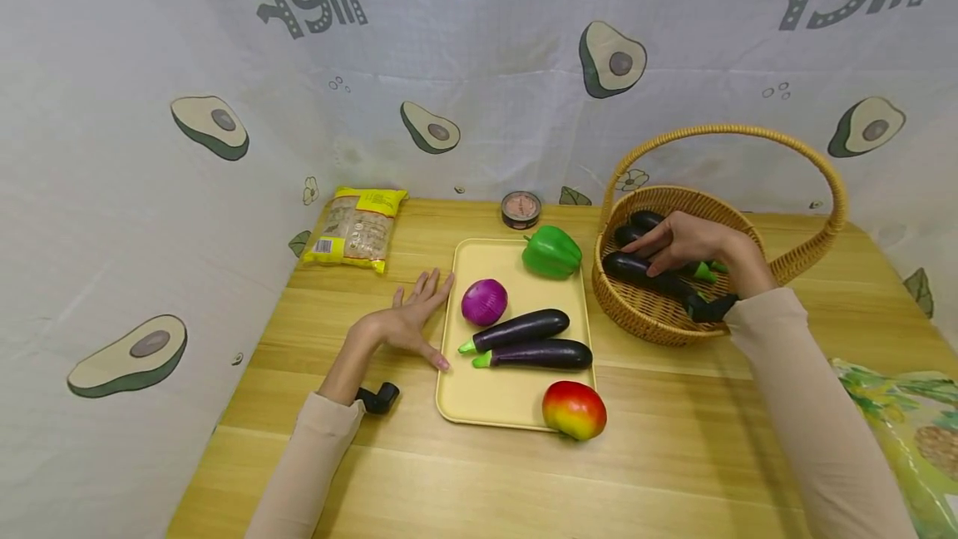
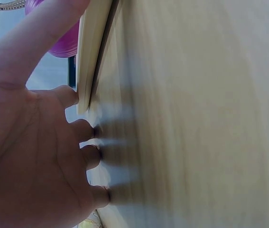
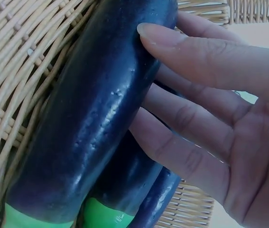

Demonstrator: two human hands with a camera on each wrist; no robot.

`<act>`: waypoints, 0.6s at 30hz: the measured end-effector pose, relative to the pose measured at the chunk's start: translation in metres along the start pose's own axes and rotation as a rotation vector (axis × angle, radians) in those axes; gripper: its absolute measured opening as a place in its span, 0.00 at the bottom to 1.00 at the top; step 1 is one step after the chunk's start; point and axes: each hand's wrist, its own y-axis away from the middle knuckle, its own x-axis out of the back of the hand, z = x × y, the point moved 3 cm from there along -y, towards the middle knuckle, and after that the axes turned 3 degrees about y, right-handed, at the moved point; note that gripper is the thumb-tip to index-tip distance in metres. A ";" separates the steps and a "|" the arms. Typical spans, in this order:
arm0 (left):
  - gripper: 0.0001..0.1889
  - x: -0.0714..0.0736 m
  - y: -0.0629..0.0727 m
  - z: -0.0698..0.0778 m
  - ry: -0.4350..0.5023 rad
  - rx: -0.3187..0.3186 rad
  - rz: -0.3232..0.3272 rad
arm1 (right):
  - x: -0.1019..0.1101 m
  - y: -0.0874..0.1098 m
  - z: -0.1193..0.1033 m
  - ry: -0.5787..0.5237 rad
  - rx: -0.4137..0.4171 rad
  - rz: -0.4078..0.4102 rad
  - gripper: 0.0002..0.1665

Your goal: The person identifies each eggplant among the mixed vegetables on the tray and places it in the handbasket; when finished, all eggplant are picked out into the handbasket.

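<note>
My right hand (image 1: pixel 692 241) reaches into a wicker basket (image 1: pixel 632 318) and grips an eggplant (image 3: pixel 96 99), thumb on one side and fingers round the other. More dark eggplants (image 3: pixel 125 171) with green ends lie beside it in the basket. On the left, my left hand (image 1: pixel 406 324) has its fingers spread, its thumb and fingertips at the left edge of a pale yellow tray (image 1: pixel 486 402). That tray bears a purple onion (image 1: pixel 484 302), a green bell pepper (image 1: pixel 552 253) and two eggplants (image 1: pixel 533 354). A red and yellow mango (image 1: pixel 574 410) rests over its lower right corner.
A yellow bag with a clear window (image 1: pixel 355 227) lies at the back left. Behind the tray stands a small round tin (image 1: pixel 520 208). The basket's tall handle (image 1: pixel 718 131) arches above it. A patterned plastic bag (image 1: pixel 913 422) sits at the right edge.
</note>
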 end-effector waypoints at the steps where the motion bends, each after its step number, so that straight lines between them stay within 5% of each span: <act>1: 0.76 0.000 0.000 0.000 -0.001 0.001 -0.001 | 0.000 0.000 0.000 0.006 0.006 -0.001 0.30; 9: 0.76 0.000 -0.001 -0.001 -0.003 0.003 -0.002 | -0.001 0.000 -0.003 -0.022 0.038 0.001 0.33; 18: 0.76 0.000 -0.001 -0.001 0.012 -0.003 -0.005 | 0.001 0.018 -0.039 0.065 0.059 0.091 0.29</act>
